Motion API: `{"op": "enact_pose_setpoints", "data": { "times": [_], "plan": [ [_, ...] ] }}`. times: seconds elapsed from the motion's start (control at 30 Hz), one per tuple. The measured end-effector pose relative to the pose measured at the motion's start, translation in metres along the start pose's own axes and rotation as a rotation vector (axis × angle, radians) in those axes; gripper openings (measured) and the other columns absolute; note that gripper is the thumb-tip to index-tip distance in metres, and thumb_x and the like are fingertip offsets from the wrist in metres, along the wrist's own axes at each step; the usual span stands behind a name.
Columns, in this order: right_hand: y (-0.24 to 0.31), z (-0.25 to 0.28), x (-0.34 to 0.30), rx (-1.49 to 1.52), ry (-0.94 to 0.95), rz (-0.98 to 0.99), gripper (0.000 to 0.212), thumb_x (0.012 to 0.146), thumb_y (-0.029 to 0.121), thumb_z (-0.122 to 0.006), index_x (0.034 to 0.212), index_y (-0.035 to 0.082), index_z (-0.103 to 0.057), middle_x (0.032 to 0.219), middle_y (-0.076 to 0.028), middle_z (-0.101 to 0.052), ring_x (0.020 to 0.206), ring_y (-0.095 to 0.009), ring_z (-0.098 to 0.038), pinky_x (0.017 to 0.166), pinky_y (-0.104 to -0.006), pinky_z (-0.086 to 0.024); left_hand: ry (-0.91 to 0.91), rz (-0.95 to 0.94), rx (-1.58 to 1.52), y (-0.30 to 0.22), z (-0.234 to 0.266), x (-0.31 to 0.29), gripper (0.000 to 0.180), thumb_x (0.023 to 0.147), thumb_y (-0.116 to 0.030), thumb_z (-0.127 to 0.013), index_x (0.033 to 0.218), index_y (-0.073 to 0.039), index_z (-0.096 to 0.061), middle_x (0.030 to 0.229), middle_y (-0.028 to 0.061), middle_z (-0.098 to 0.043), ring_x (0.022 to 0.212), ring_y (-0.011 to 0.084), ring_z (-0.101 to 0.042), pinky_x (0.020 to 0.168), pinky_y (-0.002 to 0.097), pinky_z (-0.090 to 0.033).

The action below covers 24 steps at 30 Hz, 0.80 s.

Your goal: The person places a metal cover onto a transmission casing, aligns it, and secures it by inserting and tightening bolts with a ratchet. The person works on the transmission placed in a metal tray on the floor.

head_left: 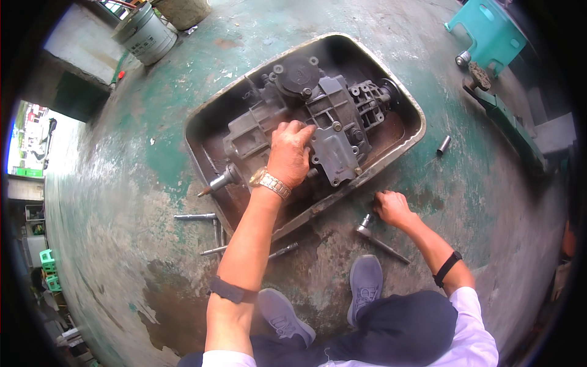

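A grey metal gearbox (339, 101) lies in a large dark tray (403, 137) on the floor. My left hand (290, 150), with a watch at its wrist, reaches over the tray. Its fingers are bent together at the edge of the gearbox's flat cover plate (336, 154); what they pinch, if anything, is hidden. My right hand (394, 208) is low beside the tray's near right edge, fingers curled closed. Something small and dark shows at its fingertips, too unclear to name. Just below that hand, a ratchet wrench (382, 243) with a socket lies on the floor.
Several metal wrench bars (214, 235) lie by the tray's near left side. A loose socket (444, 145) rests on the floor to the right. Beyond stand a teal plastic stool (492, 33) and a green metal frame (510, 125). A white bucket (145, 37) is far left.
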State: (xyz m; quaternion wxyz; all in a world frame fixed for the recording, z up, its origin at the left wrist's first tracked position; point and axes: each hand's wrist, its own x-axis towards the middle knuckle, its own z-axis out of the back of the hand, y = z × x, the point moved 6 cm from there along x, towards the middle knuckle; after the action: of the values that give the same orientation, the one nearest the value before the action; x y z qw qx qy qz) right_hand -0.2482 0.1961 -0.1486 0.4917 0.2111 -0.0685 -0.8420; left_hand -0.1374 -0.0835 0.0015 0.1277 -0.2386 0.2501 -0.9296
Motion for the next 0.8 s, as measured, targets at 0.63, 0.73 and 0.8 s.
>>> {"op": "enact_pose_setpoints", "data": {
  "times": [0.63,0.73,0.8],
  "plan": [
    [0.168,0.188,0.075,0.174,-0.559,0.413,0.021,0.08,0.015,-0.078,0.089,0.006,-0.062,0.084,-0.011,-0.066,0.077,-0.033,-0.067,0.065,-0.0415,-0.052,-0.113,-0.019,-0.162,0.003,0.002,-0.008,0.031,0.067,0.0,-0.078,0.093,-0.002,-0.06,0.111,0.014,-0.059,0.105,0.0369,-0.055,0.092,0.0445,-0.046],
    [0.169,0.179,0.087,0.129,-0.549,0.373,0.02,0.082,0.018,-0.074,0.09,0.007,-0.059,0.084,-0.011,-0.065,0.078,-0.034,-0.066,0.067,-0.0441,-0.052,-0.12,-0.025,-0.175,0.005,-0.001,-0.009,0.031,0.067,0.0,-0.077,0.092,-0.002,-0.059,0.112,0.0143,-0.059,0.105,0.0371,-0.055,0.092,0.0446,-0.046],
    [0.17,0.175,0.091,0.109,-0.558,0.39,0.02,0.082,0.017,-0.074,0.09,0.007,-0.059,0.083,-0.011,-0.065,0.078,-0.034,-0.066,0.067,-0.044,-0.052,-0.12,-0.025,-0.165,0.006,-0.003,-0.009,0.03,0.067,0.0,-0.077,0.092,-0.002,-0.059,0.112,0.0149,-0.06,0.105,0.0372,-0.055,0.093,0.0447,-0.046]
  ]
}}
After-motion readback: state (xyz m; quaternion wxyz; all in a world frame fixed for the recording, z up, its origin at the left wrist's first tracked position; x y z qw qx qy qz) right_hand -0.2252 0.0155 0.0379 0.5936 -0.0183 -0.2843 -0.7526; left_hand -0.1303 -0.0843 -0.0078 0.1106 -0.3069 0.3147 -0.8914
